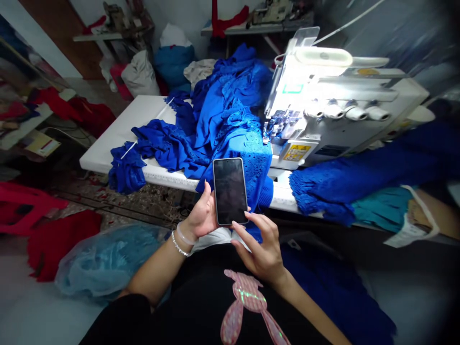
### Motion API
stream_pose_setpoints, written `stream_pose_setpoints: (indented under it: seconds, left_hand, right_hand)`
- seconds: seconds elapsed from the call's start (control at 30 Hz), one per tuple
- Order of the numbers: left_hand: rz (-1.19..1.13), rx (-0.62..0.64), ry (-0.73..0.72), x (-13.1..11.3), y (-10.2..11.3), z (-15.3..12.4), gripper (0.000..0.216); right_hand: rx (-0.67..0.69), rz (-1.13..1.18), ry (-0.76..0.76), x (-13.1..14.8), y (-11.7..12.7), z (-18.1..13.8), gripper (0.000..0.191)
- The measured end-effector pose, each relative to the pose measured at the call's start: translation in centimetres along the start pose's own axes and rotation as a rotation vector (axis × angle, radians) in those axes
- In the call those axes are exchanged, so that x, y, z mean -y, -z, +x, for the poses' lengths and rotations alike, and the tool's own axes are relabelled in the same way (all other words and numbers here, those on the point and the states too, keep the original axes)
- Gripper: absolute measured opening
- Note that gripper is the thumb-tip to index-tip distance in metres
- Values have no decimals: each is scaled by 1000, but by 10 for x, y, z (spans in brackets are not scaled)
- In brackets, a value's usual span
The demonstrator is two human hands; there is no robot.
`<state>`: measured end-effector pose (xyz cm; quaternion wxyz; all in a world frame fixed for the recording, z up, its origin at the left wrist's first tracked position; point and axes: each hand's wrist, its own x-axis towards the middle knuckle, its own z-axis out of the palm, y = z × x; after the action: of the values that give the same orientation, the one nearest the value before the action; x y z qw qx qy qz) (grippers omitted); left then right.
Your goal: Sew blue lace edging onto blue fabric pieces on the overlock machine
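Step in hand: we hold a smartphone (230, 191) up in front of our chest, its dark screen facing us, well back from the overlock machine (323, 105).

Left grip (201, 213): clamped on the smartphone, with the fingers curled around its left edge and the back of the phone against the palm side.

Right grip (259, 249): fingers apart and curved, resting against the smartphone's lower edge; we cannot tell whether they clamp it or only touch it.

Bracelets (179, 239): two, on our left wrist, nearer us than the overlock machine.

Our top: a black T-shirt (244, 302) with a pink rabbit print, below both grips and farthest from the overlock machine.

Cloth: a royal-blue lace-knit garment (230, 129) lies heaped just left of the overlock machine, on the white surface (118, 143) that carries the machine; a fringed blue knit piece (330, 191) lies just in front of the machine, with teal fabric (384, 208) beside it.

Floor: a clear plastic bag (108, 258) and red cloth (61, 244) lie well left of the overlock machine.

Beyond: a second sewing machine (271, 12) stands on a table behind the overlock machine.
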<state>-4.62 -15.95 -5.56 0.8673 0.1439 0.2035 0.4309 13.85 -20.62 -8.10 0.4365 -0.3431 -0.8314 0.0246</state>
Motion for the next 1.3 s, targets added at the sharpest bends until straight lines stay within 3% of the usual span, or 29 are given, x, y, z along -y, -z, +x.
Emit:
stream_pose_setpoints:
  seconds: [0.57, 0.97, 1.3]
  left_hand:
    - [-19, 15, 48, -3, 11, 5, 78]
    - [154, -13, -4, 3, 14, 0, 74]
    - [112, -11, -26, 2, 9, -1, 74]
  right_hand:
    - [-47, 11, -96, -9, 3, -13, 42]
    - [-22, 7, -12, -12, -3, -11, 32]
    - [-12, -10, -12, -13, -6, -8, 33]
